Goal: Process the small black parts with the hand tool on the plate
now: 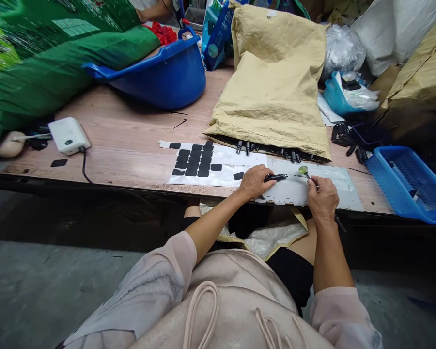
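Note:
My left hand (255,181) rests at the table's front edge, fingers closed round a slim black pen-like part (277,178) that points right. My right hand (322,198) is closed on a thin tool (306,173) with a small greenish round tip, held close to the black part's end. Both sit over a pale backing sheet (334,180). To the left, a white sheet (225,160) carries several black square pads (195,159), with one loose pad (239,176) beside my left hand.
A tan paper sack (276,87) lies behind my hands with several black parts (269,148) spilling from its mouth. A blue crate (409,186) sits at right, a blue basin (167,72) and green bags (39,53) at back left, a white device (68,135) with cable at left.

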Demonstrator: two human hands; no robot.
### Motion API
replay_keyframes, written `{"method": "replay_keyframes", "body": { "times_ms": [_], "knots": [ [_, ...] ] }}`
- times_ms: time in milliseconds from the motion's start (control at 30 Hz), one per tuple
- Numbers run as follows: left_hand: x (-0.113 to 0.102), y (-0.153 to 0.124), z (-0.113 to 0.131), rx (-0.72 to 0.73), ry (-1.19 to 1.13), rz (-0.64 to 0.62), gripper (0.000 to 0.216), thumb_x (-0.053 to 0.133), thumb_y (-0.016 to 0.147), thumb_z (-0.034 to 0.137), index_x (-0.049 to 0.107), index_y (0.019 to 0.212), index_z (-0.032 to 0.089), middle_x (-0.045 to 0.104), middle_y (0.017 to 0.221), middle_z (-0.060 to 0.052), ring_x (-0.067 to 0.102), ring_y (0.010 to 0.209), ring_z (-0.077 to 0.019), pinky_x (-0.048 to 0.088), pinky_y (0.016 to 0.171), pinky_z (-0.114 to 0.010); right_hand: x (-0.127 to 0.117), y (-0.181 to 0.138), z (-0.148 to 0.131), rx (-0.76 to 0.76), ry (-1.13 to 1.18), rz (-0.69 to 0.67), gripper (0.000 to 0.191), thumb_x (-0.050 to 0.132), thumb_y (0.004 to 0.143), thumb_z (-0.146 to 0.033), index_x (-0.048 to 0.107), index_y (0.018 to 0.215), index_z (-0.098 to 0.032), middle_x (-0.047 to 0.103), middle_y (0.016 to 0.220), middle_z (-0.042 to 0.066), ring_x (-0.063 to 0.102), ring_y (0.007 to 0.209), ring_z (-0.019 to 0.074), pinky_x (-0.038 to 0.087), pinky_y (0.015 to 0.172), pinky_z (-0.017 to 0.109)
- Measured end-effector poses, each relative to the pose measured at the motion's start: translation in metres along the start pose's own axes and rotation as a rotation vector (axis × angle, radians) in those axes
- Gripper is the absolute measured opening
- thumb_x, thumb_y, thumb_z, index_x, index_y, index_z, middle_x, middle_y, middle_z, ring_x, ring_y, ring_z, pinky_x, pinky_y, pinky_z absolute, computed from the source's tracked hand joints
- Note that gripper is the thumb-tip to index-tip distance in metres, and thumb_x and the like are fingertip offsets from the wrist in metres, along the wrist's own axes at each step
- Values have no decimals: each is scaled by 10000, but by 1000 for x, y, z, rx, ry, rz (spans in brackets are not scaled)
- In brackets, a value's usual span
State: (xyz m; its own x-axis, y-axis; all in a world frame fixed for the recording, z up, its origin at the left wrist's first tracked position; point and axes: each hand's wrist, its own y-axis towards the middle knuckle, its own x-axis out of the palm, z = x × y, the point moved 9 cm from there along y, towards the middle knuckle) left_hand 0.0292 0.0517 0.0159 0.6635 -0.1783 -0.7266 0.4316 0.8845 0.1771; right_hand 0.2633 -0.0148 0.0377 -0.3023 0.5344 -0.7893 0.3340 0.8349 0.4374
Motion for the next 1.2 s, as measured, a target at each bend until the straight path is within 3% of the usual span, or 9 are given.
{"method": "replay_keyframes", "body": {
  "times_ms": [267, 467, 800, 967, 1200],
  "knots": [
    [-3, -2, 2, 7, -18, -2, 227, 758, 819, 248, 735, 1042, 208, 672, 941, -35, 632, 931, -217, 507, 851, -340, -19, -11, -24, 27, 292, -29, 313, 530, 952, -436, 746, 987, -213, 742, 985, 101, 661, 930, 257, 529, 872, 410],
    [0, 1, -1, -7, -31, -2, 175, 765, 834, 266, 745, 998, 208, 667, 919, -32, 624, 921, -211, 498, 829, -333, -16, -22, -50, -46, 313, -49, 283, 553, 960, -408, 770, 987, -228, 765, 975, 93, 685, 931, 248, 557, 871, 401],
    [-3, 2, -1, -71, -49, -43, 140, 752, 867, 262, 792, 994, 217, 662, 875, -26, 619, 899, -210, 476, 820, -333, -15, -34, -96, -200, 299, -104, 331, 508, 1020, -381, 757, 1211, -277, 742, 1033, 95, 673, 989, 252, 552, 924, 394],
    [-2, 2, 0, -98, -35, -56, 141, 757, 862, 262, 800, 975, 189, 677, 882, -40, 620, 898, -211, 472, 806, -333, -5, -37, -96, -192, 213, -167, 329, 515, 1012, -365, 784, 1184, -283, 693, 917, 83, 645, 896, 241, 531, 867, 367],
    [-1, 3, 0, -88, -32, -56, 141, 755, 865, 266, 793, 984, 201, 690, 889, -26, 623, 907, -204, 475, 824, -328, -18, -34, -87, -199, 146, -33, 357, 487, 1032, -375, 774, 1209, -255, 710, 933, 85, 652, 887, 220, 518, 828, 328]
  ]
}}
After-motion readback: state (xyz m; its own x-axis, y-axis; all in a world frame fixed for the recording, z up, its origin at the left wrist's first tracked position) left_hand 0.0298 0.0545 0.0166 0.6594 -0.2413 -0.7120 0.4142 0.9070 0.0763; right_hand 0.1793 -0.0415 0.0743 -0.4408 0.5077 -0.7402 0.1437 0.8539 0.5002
